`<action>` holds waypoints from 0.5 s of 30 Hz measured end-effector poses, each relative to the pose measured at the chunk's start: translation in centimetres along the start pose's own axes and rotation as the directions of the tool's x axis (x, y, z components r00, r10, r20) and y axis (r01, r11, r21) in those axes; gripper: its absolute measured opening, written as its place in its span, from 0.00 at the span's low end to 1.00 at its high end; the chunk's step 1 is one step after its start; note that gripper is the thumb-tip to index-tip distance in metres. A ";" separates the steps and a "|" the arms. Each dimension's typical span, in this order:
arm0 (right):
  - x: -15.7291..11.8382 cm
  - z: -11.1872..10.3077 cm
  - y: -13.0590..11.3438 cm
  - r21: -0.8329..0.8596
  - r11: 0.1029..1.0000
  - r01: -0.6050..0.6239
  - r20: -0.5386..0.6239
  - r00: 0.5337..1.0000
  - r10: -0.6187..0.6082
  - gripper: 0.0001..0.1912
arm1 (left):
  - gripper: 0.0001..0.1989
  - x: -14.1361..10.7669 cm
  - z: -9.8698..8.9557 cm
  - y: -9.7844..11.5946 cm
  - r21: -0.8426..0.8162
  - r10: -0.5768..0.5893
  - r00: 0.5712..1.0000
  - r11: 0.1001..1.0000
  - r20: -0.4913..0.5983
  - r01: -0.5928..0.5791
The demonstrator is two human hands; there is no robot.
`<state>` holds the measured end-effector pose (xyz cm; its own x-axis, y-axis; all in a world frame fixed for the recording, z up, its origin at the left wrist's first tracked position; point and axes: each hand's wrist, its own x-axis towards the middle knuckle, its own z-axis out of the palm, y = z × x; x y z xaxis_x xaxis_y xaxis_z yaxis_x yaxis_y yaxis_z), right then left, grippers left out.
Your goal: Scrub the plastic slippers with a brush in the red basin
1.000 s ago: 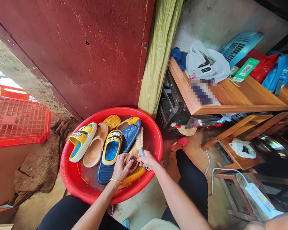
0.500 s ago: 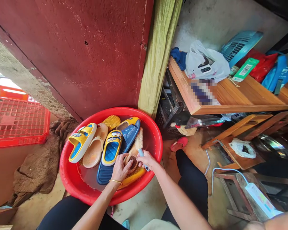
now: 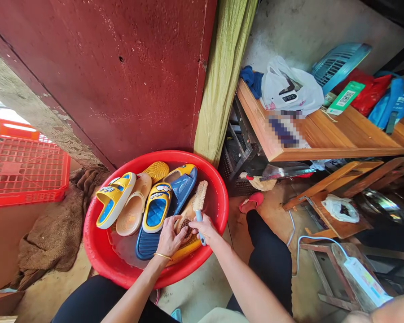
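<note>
A red basin (image 3: 97,260) holds murky water and several slippers. My left hand (image 3: 170,235), with a bangle at the wrist, grips a beige shoe (image 3: 187,211) with a brown patterned part near the basin's front right. In my right hand (image 3: 205,228) is a brush (image 3: 199,197) with a blue-grey handle, its pale bristles pointing up and away. The right fingertips are close to the shoe's patterned part. Left of my hands lie a blue-and-yellow slipper (image 3: 155,211), a beige clog (image 3: 130,215) and a yellow slipper (image 3: 116,199).
A wooden table (image 3: 333,134) with bags and a blue fan (image 3: 340,67) stands at the right. Below it are a stool (image 3: 352,264) and a power strip (image 3: 366,280). Brown sacking (image 3: 50,237) and a red crate (image 3: 23,170) are at the left.
The brush in my right hand has tilted and shifted slightly right, away from the blue slipper. My left hand stays on the beige shoe.
</note>
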<state>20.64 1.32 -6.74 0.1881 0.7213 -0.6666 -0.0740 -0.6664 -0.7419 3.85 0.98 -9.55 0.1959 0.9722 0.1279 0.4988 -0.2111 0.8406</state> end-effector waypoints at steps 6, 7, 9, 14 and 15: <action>-0.7 1.4 0.9 0.170 0.985 -0.036 -0.084 0.995 0.051 0.17 | 0.20 -0.2 0.0 0.4 0.039 0.044 0.998 0.998 -0.046 -0.042; -0.8 1.7 1.0 0.190 0.981 -0.039 -0.096 0.994 0.058 0.16 | 0.19 -0.3 0.0 0.5 0.046 0.044 0.998 0.998 -0.050 -0.042; -1.0 2.0 1.3 0.223 0.974 -0.042 -0.114 0.991 0.069 0.16 | 0.18 -0.3 0.1 0.5 0.057 0.042 0.998 0.998 -0.051 -0.039; -1.3 2.2 1.4 0.249 0.966 -0.064 -0.114 0.989 0.095 0.17 | 0.17 -0.5 0.2 0.6 0.046 0.042 0.998 0.998 -0.056 -0.039; -1.3 2.2 1.4 0.239 0.968 -0.071 -0.105 0.990 0.098 0.17 | 0.17 -0.5 0.2 0.7 0.039 0.041 0.997 0.998 -0.059 -0.038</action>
<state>18.12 -0.15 -7.07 0.2819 0.6285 -0.7250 -0.3194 -0.6510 -0.6886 4.26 0.32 -9.14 0.1662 0.9671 0.1926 0.5237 -0.2521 0.8138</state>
